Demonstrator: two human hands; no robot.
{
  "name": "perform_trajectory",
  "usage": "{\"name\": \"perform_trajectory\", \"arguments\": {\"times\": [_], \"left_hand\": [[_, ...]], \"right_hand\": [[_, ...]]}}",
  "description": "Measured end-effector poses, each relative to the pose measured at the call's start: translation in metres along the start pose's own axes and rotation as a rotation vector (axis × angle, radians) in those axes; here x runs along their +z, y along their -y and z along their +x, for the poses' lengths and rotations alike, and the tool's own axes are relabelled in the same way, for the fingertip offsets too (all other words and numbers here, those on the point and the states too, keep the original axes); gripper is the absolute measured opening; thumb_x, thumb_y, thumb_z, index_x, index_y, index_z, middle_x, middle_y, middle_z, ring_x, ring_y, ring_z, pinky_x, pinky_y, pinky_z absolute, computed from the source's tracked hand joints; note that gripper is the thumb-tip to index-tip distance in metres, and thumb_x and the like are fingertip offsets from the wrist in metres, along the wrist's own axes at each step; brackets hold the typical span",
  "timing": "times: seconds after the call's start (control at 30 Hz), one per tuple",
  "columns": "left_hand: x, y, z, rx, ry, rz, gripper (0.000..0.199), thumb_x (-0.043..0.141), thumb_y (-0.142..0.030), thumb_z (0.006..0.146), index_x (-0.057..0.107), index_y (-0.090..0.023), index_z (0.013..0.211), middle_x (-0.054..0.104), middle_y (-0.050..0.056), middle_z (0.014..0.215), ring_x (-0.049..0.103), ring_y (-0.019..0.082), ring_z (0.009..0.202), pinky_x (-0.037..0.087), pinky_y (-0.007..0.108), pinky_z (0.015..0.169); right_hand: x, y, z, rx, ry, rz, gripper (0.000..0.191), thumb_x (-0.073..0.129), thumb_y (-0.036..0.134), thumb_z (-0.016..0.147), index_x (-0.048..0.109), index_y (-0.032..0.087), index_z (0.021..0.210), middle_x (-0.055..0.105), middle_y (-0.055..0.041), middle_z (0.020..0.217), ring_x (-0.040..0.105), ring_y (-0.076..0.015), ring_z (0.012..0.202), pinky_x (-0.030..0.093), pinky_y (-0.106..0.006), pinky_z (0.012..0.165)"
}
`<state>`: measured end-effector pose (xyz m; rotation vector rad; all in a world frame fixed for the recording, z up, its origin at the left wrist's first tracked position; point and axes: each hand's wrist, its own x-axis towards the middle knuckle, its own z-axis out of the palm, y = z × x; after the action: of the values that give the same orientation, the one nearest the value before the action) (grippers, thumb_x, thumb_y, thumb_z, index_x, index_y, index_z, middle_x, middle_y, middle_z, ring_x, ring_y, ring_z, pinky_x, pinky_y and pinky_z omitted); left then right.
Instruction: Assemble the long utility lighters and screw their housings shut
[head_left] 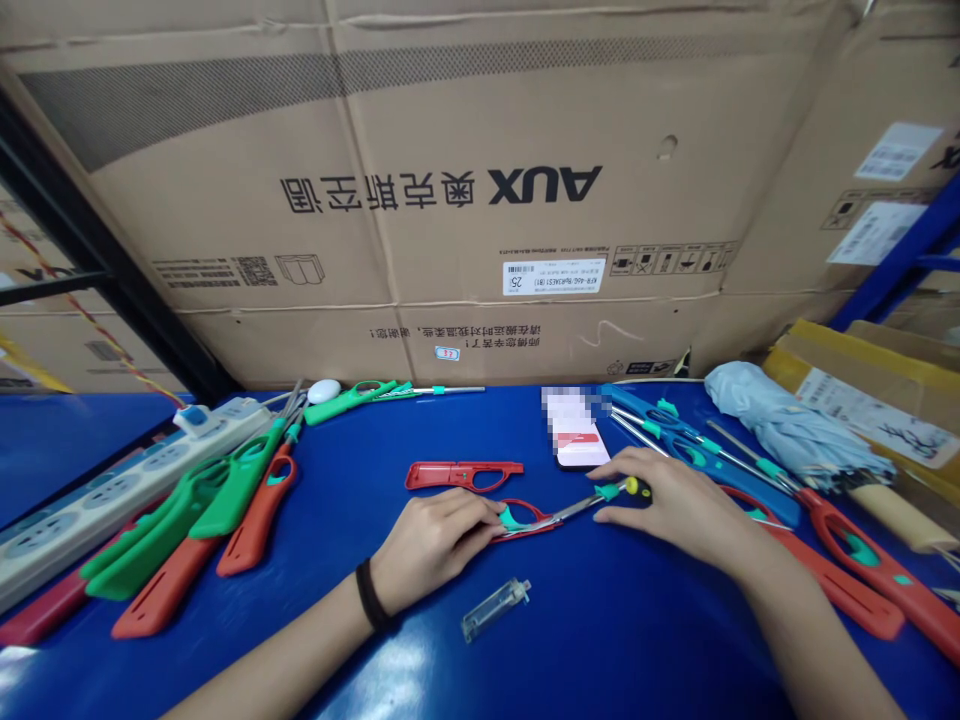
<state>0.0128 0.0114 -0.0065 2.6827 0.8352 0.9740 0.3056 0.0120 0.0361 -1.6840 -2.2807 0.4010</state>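
Your two bare forearms (300, 650) come up from the bottom of the view, and a black woven wristband (369, 595) circles the left one. Your left hand (431, 545) is closed, its fingers lying over a red plastic lighter shell (529, 520) with a teal insert, holding it against the glossy blue table (337, 500). Your right hand (675, 500) is pinched nearly shut around a slim metal rod (577, 506) with a green collar and a yellow-and-black end, and the rod's far end meets the shell.

Just past the shell, at 11 o'clock, lies a second red plastic shell (463, 476), open and hollow. At 6 o'clock sits a clear, ribbed plastic casing (495, 610), and at 12 o'clock a smartphone (574, 445) shows a partly blurred screen.

At 9 o'clock, you have a white power strip (127, 490) with round sockets, beside three green plastic lighter bodies (240, 490) and three red ones (259, 510). From 2 to 4 o'clock lie two blue lighter bodies (697, 450), two more red ones (862, 560) and a folded pale-blue fabric umbrella (787, 425). Behind everything stands a corrugated cardboard carton (420, 170) printed AUX.
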Motion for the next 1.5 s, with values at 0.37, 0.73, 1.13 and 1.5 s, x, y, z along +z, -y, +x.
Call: {"name": "perform_trajectory", "arguments": {"times": [0.37,0.73,1.13,1.5], "left_hand": [[0.0,-0.001,0.001,0.014,-0.002,0.01,0.009,0.054,-0.019,0.092,0.063,-0.018,0.093,0.072,0.003,0.094,0.069,0.015,0.084,0.056,0.025,0.075],[0.0,-0.001,0.0,0.013,-0.008,0.005,0.011,0.053,-0.021,0.093,0.063,-0.017,0.092,0.073,0.004,0.094,0.07,0.015,0.084,0.057,0.025,0.074],[0.0,-0.001,0.0,0.001,-0.003,0.008,0.011,0.053,-0.021,0.093,0.064,-0.017,0.093,0.073,0.004,0.095,0.07,0.015,0.083,0.057,0.025,0.075],[0.0,-0.001,0.0,-0.001,-0.01,0.019,0.012,0.053,-0.022,0.093,0.064,-0.017,0.092,0.073,0.004,0.094,0.07,0.015,0.083,0.057,0.024,0.074]], "right_hand": [[0.015,0.02,0.007,-0.189,0.085,0.109,0.012,0.061,0.031,0.087,0.071,0.029,0.092,0.072,0.0018,0.096,0.065,-0.0196,0.089,0.046,-0.03,0.079],[0.018,0.024,0.005,-0.27,0.087,0.105,0.02,0.055,0.034,0.091,0.073,0.028,0.096,0.071,-0.0025,0.097,0.065,-0.0199,0.087,0.048,-0.03,0.079],[0.02,0.024,0.006,-0.283,0.058,0.129,0.014,0.059,0.031,0.089,0.072,0.028,0.093,0.072,-0.0001,0.093,0.065,-0.0182,0.088,0.046,-0.028,0.082],[0.015,0.032,0.004,-0.29,0.12,-0.03,0.02,0.054,0.02,0.091,0.072,0.026,0.095,0.07,-0.0029,0.094,0.065,-0.0186,0.085,0.047,-0.027,0.071]]}}
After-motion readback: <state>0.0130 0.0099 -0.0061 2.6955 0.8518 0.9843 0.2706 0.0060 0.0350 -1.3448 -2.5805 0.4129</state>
